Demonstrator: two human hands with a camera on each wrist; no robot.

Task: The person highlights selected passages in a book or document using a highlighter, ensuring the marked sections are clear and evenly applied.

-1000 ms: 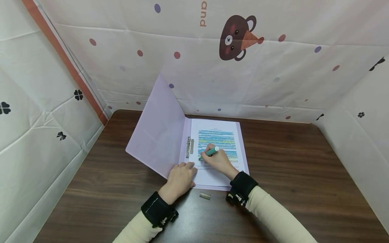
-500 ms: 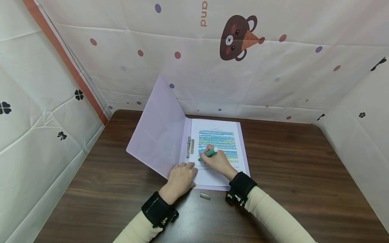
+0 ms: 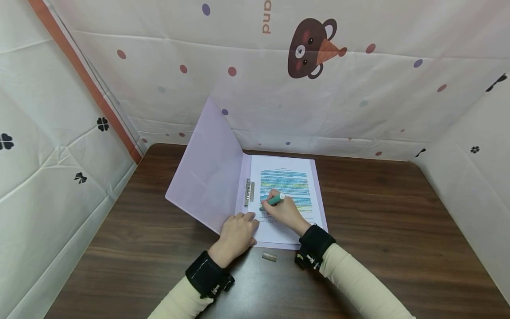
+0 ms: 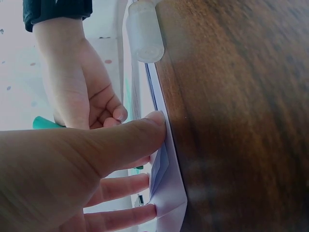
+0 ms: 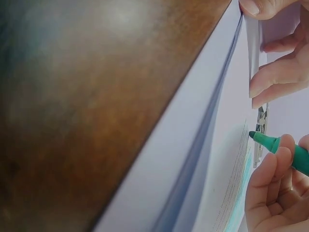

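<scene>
A lilac folder (image 3: 207,177) lies with its cover tilted up on the left and a metal clip (image 3: 247,192) along its spine. On its right side is a printed sheet (image 3: 280,232) with lines marked blue and yellow. My right hand (image 3: 283,212) pinches a green highlighter (image 3: 276,199), its dark tip (image 5: 252,134) at the left end of the lower lines. My left hand (image 3: 236,234) rests with extended fingers at the sheet's lower left, the thumb (image 4: 155,118) by the folder's front edge. Whether the tip touches the paper is hard to tell.
A small pale cylinder (image 3: 269,257), like a pen cap, lies on the brown wooden table (image 3: 382,221) just in front of the folder. A patterned cloth (image 3: 255,88) hangs behind and at both sides of the table.
My right hand and the highlighter have shifted very slightly to the left. My left hand, the folder and the small cylinder stay in place.
</scene>
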